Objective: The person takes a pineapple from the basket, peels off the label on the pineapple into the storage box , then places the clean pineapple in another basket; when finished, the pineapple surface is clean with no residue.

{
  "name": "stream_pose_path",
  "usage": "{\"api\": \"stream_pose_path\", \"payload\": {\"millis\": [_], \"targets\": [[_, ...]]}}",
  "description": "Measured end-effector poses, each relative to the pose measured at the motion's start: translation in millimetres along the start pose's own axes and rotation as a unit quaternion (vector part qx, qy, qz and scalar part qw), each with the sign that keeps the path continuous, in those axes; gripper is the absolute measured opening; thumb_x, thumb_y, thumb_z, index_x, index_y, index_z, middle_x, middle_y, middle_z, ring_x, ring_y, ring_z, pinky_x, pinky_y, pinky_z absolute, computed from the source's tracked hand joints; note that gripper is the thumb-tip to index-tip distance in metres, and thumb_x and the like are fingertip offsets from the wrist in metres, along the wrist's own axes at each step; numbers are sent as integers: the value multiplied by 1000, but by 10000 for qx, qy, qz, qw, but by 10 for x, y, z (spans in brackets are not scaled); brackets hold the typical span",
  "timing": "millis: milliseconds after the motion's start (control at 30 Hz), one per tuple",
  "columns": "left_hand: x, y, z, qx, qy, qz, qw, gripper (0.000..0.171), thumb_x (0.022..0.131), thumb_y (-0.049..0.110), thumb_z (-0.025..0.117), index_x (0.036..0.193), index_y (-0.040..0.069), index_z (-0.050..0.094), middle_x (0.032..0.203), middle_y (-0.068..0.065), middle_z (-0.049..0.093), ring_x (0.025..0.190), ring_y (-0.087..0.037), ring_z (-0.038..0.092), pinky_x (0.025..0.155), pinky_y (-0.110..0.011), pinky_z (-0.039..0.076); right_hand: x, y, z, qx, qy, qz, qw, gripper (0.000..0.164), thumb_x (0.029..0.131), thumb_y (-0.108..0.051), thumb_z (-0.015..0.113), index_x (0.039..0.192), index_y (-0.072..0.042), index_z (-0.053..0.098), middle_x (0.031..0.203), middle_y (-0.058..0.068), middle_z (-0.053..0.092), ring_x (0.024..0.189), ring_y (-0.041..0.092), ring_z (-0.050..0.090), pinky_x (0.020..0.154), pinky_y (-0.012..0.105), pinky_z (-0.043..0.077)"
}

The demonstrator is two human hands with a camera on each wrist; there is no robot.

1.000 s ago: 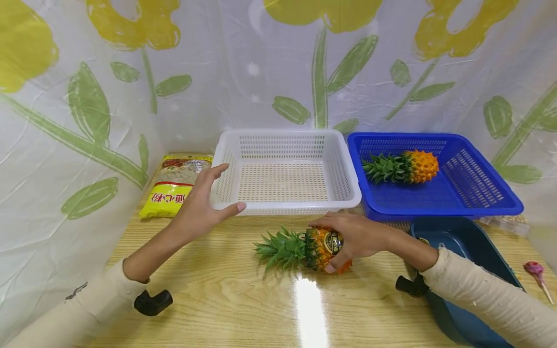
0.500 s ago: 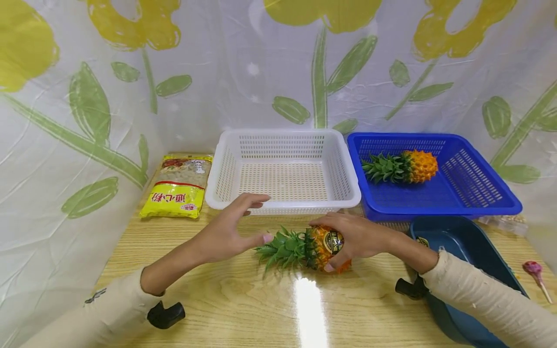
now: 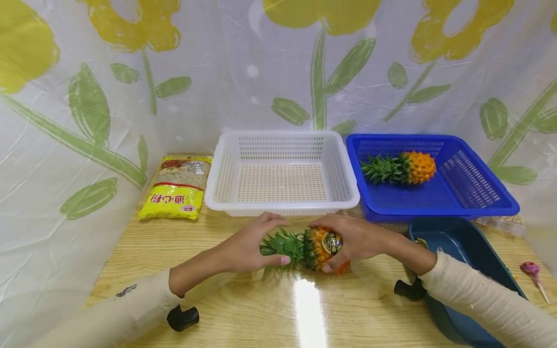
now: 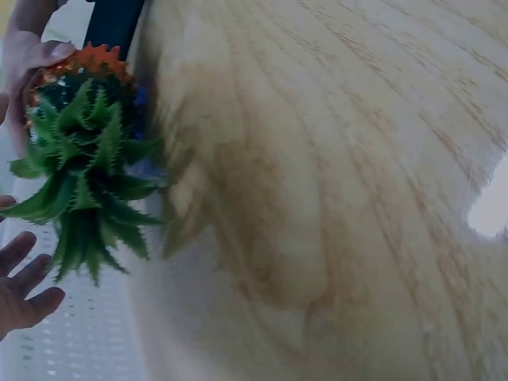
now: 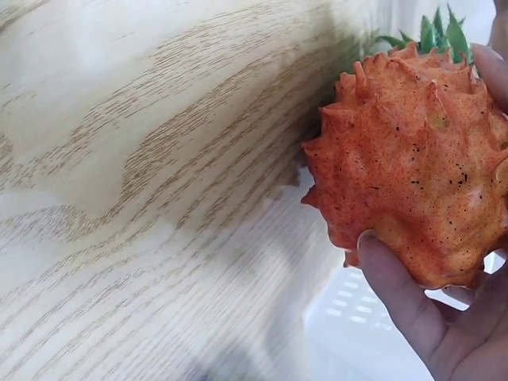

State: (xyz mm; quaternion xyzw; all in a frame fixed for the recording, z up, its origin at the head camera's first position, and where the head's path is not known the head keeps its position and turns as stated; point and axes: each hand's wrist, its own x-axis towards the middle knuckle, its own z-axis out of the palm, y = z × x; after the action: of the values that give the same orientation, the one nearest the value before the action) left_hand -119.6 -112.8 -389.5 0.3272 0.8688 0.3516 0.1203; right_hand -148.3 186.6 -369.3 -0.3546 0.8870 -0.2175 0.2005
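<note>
A small orange pineapple (image 3: 318, 246) with a black-and-gold label lies on its side on the wooden table, its green crown pointing left. My right hand (image 3: 363, 237) grips its fruit end, thumb on the near side and fingers over the far side. The right wrist view shows the spiky base of the pineapple (image 5: 413, 167) between thumb and fingers. Around the leafy crown is my left hand (image 3: 243, 247), thumb and fingers spread apart. In the left wrist view its fingers (image 4: 24, 305) are spread beside the crown (image 4: 87, 171), with no firm hold on it visible.
A white basket (image 3: 283, 208) stands just behind the hands. Right of it, a blue basket (image 3: 439, 211) holds a second pineapple (image 3: 417, 167). A dark teal tub (image 3: 452, 237) sits beneath the right forearm. A yellow food bag (image 3: 176, 188) lies left, a lollipop (image 3: 532, 270) far right.
My left hand has moved right and toward me, from the white basket's left side to around the pineapple's crown. My right hand and the pineapple have stayed in place.
</note>
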Motion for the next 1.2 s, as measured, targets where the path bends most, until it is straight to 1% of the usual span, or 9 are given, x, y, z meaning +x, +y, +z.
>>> {"api": "stream_pose_path", "payload": {"millis": [167,267,400,533,667,833,900,1067,1200], "targets": [[46,-32,102,298,-158,-156,9993,91,81,60,76,153,18,40,156,-9,35,140,-33,41,106,-55,44,-10,-5,-2,-36,21,-56,10000,96,71,-60,84,149,-17,47,126,-1,58,104,15,54,78,29,52],[67,-40,139,313,-185,-275,9990,98,76,60,80,155,21,37,158,-9,33,141,-33,39,107,-56,42,-12,-6,-6,-60,48,-43,10000,96,71,-60,83,149,-18,47,126,-1,58,105,15,53,78,29,52],[79,-52,185,255,-212,-337,9989,102,73,60,83,156,23,36,159,-9,32,141,-36,40,107,-58,42,-5,-6,3,103,-13,-18,9999,96,71,-58,85,149,-17,47,127,0,57,106,16,54,79,28,53],[70,-70,227,227,-160,-332,9991,99,73,58,84,154,24,39,155,-8,36,136,-37,45,105,-56,45,14,-11,17,181,-68,-8,9998,95,71,-55,86,149,-16,47,127,-1,58,107,15,56,81,27,53],[81,-67,230,199,-113,-325,9992,94,74,53,85,152,25,41,152,-6,38,131,-37,50,102,-55,47,10,-6,2,153,-16,5,9999,95,70,-55,86,149,-17,48,126,-3,58,104,13,56,79,27,54],[79,-76,236,181,-81,-318,9993,84,80,42,84,151,25,42,150,-6,41,129,-36,52,98,-56,49,-3,-2,1,140,-2,29,9999,96,71,-57,85,149,-17,47,127,-4,57,105,13,56,81,30,54],[71,-73,231,228,-35,-325,9992,80,81,39,83,150,25,44,148,-5,43,128,-35,53,97,-55,50,-3,-2,5,94,39,-29,9999,96,71,-58,85,149,-17,47,128,-3,57,106,14,56,82,31,53],[63,-63,218,333,41,-302,9990,76,84,39,81,149,23,45,145,-7,47,124,-36,56,95,-55,51,-12,2,8,195,77,-112,9997,94,72,-58,84,149,-16,47,128,-1,56,108,15,54,82,31,53],[69,-67,219,375,73,-240,9990,74,85,39,80,148,23,46,141,-7,49,121,-34,57,94,-53,52,-31,11,-2,249,80,-62,9996,99,71,-60,84,150,-15,46,130,0,56,110,16,54,84,32,53]]}}
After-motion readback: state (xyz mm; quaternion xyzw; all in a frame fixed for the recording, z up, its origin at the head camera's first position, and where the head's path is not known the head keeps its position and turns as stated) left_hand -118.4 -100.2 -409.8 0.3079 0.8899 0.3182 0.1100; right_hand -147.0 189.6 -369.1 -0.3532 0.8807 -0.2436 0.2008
